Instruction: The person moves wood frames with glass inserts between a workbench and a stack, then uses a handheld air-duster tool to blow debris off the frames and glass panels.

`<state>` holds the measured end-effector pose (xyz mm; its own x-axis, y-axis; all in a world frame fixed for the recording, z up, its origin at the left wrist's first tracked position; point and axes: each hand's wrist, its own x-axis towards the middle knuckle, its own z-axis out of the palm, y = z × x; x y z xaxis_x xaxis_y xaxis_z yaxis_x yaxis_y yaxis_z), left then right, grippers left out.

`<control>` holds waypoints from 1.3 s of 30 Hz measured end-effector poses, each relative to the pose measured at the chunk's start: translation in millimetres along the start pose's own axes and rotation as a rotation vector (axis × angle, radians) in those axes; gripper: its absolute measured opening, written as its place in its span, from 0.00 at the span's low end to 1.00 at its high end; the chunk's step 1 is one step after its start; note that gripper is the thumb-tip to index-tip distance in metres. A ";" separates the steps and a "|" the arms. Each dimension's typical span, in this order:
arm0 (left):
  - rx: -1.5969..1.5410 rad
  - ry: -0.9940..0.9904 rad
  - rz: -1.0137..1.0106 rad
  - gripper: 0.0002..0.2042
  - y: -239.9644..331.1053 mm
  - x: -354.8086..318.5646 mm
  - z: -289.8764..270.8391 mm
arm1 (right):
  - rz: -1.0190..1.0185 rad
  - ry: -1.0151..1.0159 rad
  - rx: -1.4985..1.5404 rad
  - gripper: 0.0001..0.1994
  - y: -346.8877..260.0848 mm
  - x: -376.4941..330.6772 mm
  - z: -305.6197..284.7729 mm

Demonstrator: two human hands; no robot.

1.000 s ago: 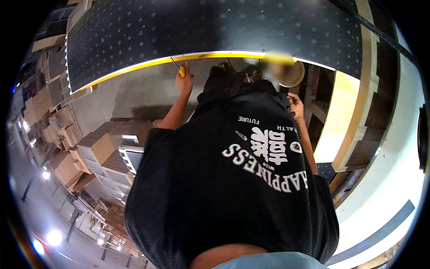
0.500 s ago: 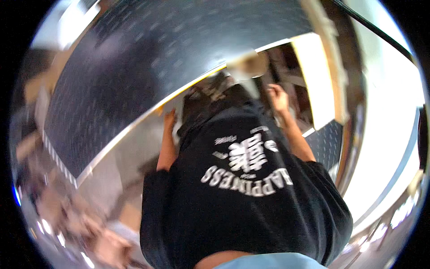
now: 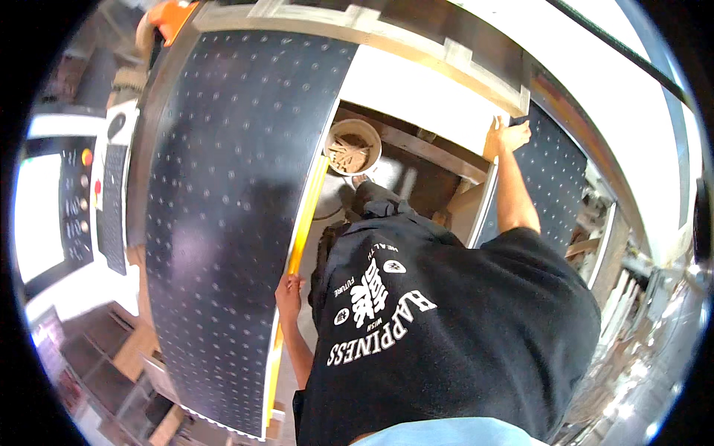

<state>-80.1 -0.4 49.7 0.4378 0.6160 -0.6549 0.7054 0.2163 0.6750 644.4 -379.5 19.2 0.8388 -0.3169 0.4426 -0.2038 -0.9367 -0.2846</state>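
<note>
My left hand (image 3: 288, 293) is low at the side of the long black table, overlapping the yellow strip (image 3: 301, 234) on its edge. Its fingers look curled; whether they grip anything is hidden. My right hand (image 3: 512, 137) reaches out by the end of a white panel (image 3: 424, 97), close to a second black tabletop (image 3: 547, 156). Thumb and fingers stand apart there, and a small dark patch between them is unclear. Both black surfaces, the long table (image 3: 238, 186) included, carry rows of small round pale marks.
A white bucket (image 3: 329, 141) of wood scraps stands on the floor in the gap between the tables. A wooden rail (image 3: 416, 52) runs along the far side. At the left are a control panel with a screen (image 3: 48, 201) and a keyboard (image 3: 113, 208). Something orange (image 3: 175, 18) sits top left.
My view has swung round and sharpened. The bucket and long table now appear further left. My right arm has stretched out to the white panel's end; my left hand now overlaps the yellow strip.
</note>
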 end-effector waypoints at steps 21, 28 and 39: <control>0.245 -0.604 0.949 0.26 432.5 223.1 404.9 | -0.033 -0.007 0.179 0.44 48.8 76.2 35.6; 0.119 -0.450 0.820 0.40 462.3 226.8 502.2 | 0.087 -0.347 0.836 0.36 77.0 91.7 35.3; -0.241 -0.358 0.290 0.36 492.3 193.1 529.1 | 0.445 -0.374 0.649 0.30 39.6 91.8 8.1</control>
<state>646.7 -175.8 75.7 0.7895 0.3878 -0.4757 0.3965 0.2694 0.8776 717.5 -444.4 41.6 0.8837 -0.4572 -0.1003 -0.3192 -0.4319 -0.8436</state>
